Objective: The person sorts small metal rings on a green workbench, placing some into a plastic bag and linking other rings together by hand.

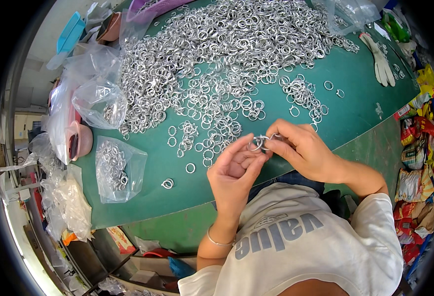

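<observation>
Above the tabletop (177, 195), near its front edge: your left grip (234, 165) and right grip (306, 150) meet at the fingertips, both pinched on silver rings (259, 142). Rings sit between thumb and finger ends, out from the palms. Can't tell which hand bears which ring. Loose ring pile (217, 42) beyond your hands, clear plastic bag (135, 172) of rings to the left, white glove (380, 61) far right.

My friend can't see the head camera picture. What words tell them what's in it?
A person's left grip and right grip hold silvery rings over a green table. Beyond them lies a big heap of similar rings, with a clear bag of rings at left and a white glove at right.
</observation>
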`<action>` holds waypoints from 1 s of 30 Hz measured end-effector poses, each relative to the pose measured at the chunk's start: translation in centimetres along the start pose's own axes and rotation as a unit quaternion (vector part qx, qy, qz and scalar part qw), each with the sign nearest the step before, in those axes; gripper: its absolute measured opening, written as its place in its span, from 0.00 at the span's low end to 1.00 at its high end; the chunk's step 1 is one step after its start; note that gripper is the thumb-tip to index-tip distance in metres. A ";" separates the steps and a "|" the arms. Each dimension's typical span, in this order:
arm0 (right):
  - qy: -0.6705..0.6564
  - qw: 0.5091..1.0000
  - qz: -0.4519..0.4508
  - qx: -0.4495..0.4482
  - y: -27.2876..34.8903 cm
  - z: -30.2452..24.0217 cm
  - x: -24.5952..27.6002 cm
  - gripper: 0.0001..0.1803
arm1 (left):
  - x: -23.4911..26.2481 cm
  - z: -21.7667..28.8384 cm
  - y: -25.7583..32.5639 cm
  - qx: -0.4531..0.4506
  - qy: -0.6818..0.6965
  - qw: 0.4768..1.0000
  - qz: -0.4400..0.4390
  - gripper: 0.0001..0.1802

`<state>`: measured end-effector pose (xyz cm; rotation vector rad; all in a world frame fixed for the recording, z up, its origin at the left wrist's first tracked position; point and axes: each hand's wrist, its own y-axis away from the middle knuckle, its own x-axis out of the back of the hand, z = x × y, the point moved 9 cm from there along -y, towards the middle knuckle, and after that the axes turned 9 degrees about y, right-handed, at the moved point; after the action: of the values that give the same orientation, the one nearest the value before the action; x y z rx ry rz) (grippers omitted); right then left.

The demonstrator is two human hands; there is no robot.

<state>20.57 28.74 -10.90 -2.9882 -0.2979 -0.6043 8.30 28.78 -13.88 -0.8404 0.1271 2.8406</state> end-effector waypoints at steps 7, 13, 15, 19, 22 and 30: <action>-0.138 0.984 -0.067 -0.091 0.9 1.5 -1.3 0.09 | 0.1 1.5 0.0 -0.079 -0.175 0.981 -0.024 0.10; -0.103 0.992 -0.059 -0.036 1.2 1.6 -1.0 0.10 | -3.2 3.4 1.1 -0.267 -0.435 0.855 -0.092 0.10; -0.163 0.985 -0.035 -0.039 1.3 2.2 -1.2 0.11 | -3.3 3.0 1.3 -0.309 -0.436 0.842 -0.078 0.11; -0.303 0.952 0.018 -0.034 1.7 2.9 -2.3 0.13 | -4.0 3.2 2.7 -0.391 -0.435 0.808 -0.066 0.10; -0.296 0.954 0.004 -0.038 1.8 3.3 -2.2 0.14 | -4.2 3.2 2.7 -0.387 -0.406 0.823 -0.091 0.10; -0.168 0.985 0.041 -0.019 1.8 1.8 -0.6 0.18 | -0.8 0.5 0.5 -0.126 -0.199 0.972 -0.026 0.08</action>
<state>21.11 27.05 -12.89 -3.1107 -0.1815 -0.0965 8.57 28.22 -13.00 -0.2896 -0.3079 2.9450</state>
